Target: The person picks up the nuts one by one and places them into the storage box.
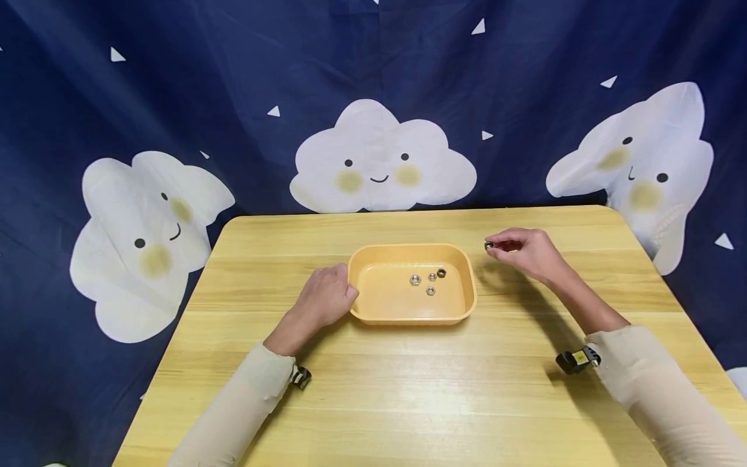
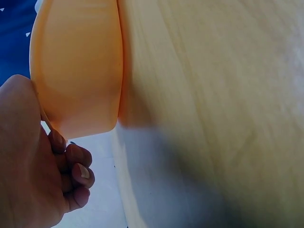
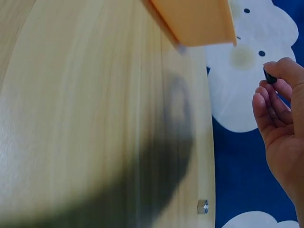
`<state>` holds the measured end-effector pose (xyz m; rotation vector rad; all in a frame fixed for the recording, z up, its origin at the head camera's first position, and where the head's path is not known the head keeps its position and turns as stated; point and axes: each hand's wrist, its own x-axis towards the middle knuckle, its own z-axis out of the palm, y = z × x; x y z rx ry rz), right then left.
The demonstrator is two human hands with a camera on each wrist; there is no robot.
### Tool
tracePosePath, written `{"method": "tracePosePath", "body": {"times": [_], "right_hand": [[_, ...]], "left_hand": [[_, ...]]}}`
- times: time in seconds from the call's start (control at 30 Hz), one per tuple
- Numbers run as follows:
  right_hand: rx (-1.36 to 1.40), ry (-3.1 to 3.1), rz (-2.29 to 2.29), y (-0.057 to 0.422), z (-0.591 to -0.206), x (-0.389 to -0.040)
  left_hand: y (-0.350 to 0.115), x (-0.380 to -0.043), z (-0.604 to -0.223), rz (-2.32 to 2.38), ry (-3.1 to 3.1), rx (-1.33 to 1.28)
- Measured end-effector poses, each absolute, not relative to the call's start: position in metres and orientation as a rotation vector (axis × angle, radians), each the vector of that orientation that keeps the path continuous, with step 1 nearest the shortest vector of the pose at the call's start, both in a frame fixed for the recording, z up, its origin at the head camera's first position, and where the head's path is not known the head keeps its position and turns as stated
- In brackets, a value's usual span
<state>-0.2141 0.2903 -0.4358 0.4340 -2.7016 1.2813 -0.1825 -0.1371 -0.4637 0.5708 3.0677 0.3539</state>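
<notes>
My left hand [image 1: 327, 295] grips the left end of a yellow-orange plastic tray [image 1: 408, 321], its fingers curled at the rim in the left wrist view. Inside the tray, right of its middle, lie several hex nuts: a larger silver nut [image 1: 415, 280], a dark nut [image 1: 441, 273] and smaller silver ones. Beyond the tray's right end, my right hand [image 1: 525, 251] pinches another dark nut [image 1: 489, 245] between thumb and fingertips, raised over the table. The right wrist view shows this dark nut [image 3: 270, 76] edge-on.
A silver nut [image 3: 203, 206] sits near the table's edge in the right wrist view. The light wooden table [image 1: 408, 389] ends at the back against a dark blue curtain [image 1: 245, 78] with smiling white clouds. The right hand casts a shadow on the tabletop.
</notes>
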Motion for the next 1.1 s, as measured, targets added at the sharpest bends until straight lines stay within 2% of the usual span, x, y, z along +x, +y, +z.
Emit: {"method": "tracePosePath", "body": {"times": [0.83,1.1], "right_hand": [[0.507,-2.756,1.373,0.248,-0.415,-0.216],[0.608,-2.761,1.345,0.23,-0.419,-0.22]], "left_hand": [[-0.136,-0.183,-0.462,0.338,3.075,0.586],[-0.137,-0.184,-0.462,0.31,3.084,0.6]]}}
